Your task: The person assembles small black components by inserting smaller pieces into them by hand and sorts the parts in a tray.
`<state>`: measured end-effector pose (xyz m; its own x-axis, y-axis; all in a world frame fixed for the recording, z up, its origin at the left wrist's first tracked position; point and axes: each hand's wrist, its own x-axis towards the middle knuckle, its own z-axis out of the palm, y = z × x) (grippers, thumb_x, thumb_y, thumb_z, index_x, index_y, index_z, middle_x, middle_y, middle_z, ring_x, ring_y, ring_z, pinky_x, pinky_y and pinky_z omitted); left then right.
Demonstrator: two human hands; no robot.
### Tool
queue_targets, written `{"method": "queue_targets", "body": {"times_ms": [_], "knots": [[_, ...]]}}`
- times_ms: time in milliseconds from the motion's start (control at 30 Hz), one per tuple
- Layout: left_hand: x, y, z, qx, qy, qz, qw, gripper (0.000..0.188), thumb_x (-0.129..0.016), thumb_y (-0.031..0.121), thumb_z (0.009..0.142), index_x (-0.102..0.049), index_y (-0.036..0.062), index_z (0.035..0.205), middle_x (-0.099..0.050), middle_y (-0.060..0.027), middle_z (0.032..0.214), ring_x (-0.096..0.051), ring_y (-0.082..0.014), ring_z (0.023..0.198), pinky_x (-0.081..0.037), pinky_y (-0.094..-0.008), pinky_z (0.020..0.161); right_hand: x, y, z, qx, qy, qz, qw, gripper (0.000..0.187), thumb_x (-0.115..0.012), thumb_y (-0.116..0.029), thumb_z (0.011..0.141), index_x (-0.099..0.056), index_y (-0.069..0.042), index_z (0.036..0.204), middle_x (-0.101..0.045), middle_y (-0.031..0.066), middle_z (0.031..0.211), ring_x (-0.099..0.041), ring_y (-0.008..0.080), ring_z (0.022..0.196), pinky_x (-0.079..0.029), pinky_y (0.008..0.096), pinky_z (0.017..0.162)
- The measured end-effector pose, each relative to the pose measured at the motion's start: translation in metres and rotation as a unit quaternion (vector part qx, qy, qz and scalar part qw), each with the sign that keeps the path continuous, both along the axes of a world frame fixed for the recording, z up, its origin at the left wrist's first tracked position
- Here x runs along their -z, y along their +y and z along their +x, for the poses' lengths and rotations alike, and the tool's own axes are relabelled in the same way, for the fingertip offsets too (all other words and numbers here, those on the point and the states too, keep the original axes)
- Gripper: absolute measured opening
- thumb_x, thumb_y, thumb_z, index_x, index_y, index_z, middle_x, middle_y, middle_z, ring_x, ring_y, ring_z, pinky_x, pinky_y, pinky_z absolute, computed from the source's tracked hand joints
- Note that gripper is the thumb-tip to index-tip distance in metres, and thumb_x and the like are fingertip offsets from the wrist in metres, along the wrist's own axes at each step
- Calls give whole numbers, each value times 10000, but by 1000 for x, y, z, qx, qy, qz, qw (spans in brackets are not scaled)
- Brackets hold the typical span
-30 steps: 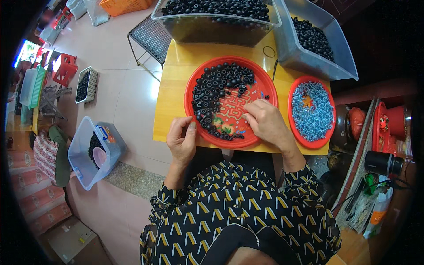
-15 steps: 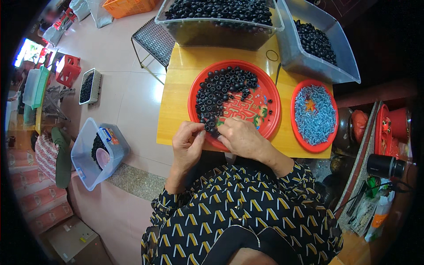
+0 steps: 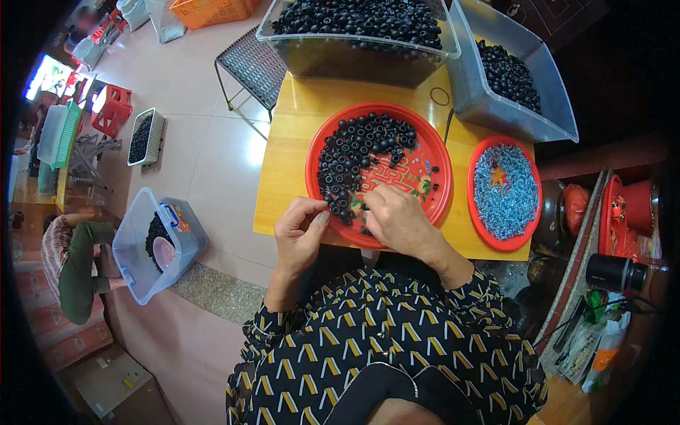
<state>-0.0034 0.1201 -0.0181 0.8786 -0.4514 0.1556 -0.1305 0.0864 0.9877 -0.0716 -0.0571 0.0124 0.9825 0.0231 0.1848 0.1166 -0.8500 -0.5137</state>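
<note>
A round red tray [image 3: 440, 205] with a printed pattern lies on the yellow table in front of me. Small hollow black round pieces [image 3: 347, 163] are heaped over its left and far part, and a few lie scattered at its right. At the tray's near left rim, my left hand [image 3: 301, 230] is closed in a pinch, thumb against forefinger; what it holds, if anything, is too small to make out. My right hand [image 3: 398, 218] reaches over the near part of the tray with its fingers bent together. Their tips are partly hidden, beside several black pieces.
Right of the tray, a smaller red tray [image 3: 473, 202] holds small bluish clear pieces [image 3: 506, 202]. Two clear bins [image 3: 354, 60] [image 3: 559, 117] of black pieces stand behind. A blue-tinted bin [image 3: 134, 241] is on the floor at left, near a seated person's leg [image 3: 78, 273].
My right hand has shifted slightly right, widening the space between my hands and showing more black pieces. My left hand keeps its pinch. At far left, the other person's legs have moved.
</note>
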Motion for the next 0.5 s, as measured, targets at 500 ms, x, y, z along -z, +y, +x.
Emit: {"method": "queue_targets", "body": {"times_ms": [500], "knots": [[2,-4,-1,-13,-40,50,998,93,-567,-41,756,-587,-34,846,-534,-44,784,-505,-102,721,-400,-206,638,-90,-186,-6,401,-282,-47,870,177,-586,-85,771,-585,13,919,-609,142,816,-599,211,708,-472,300,639]]}}
